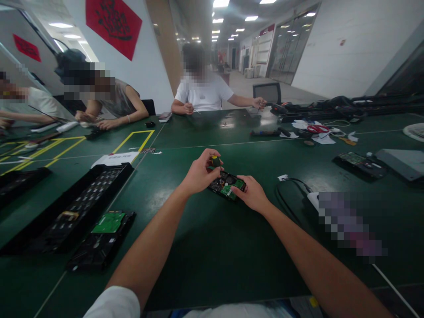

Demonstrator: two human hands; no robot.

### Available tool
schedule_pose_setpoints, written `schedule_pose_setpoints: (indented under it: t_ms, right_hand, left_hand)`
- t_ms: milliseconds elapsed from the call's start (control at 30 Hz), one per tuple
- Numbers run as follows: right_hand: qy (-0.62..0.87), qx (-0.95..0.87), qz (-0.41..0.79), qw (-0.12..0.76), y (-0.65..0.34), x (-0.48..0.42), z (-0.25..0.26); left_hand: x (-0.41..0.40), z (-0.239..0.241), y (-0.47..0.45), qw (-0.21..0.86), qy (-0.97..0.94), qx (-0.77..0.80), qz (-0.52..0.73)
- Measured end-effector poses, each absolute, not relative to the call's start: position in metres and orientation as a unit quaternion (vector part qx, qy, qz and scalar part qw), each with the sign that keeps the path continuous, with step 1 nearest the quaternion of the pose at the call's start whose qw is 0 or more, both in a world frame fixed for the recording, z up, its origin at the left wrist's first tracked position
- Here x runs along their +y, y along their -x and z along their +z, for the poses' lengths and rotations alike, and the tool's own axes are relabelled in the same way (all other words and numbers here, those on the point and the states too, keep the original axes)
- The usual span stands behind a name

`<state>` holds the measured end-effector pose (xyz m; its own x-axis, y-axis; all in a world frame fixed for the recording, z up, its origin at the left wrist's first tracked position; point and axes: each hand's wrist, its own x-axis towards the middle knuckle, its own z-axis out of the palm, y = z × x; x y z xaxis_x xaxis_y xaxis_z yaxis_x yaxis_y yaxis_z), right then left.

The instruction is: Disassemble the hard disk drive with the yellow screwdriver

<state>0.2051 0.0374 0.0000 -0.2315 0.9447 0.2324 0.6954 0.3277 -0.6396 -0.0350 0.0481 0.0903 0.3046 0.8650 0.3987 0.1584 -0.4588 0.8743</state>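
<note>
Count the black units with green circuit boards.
3: first unit in right hand, second unit beside long tray, third unit near gray box. Others may be hidden.

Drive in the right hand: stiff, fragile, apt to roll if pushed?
Likely stiff: the drive has a flat, boxy body. Unlikely to roll, given its straight edges. Possibly fragile on this face, where the green board is exposed.

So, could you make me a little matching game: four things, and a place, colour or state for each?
1. Yellow-topped tool
2. Right hand
3. Nearer long black tray
4. Larger wall poster

A. Red with dark writing
B. Gripping a green-board device
C. Lying on the table's left side
D. In the left hand

Pairs: 1-D, 2-B, 3-C, 4-A
</note>
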Motion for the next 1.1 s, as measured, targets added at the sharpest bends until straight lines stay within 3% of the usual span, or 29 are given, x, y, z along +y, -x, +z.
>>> schedule_pose_setpoints:
  t_ms: [1100]
  right_hand:
    - [0.539,-0.761,0.204,0.298,-0.2051,0.0356,0.0045]
  left_hand:
    - [0.0489,0.0866,0.0331,0.393,-0.698,0.359,0.479]
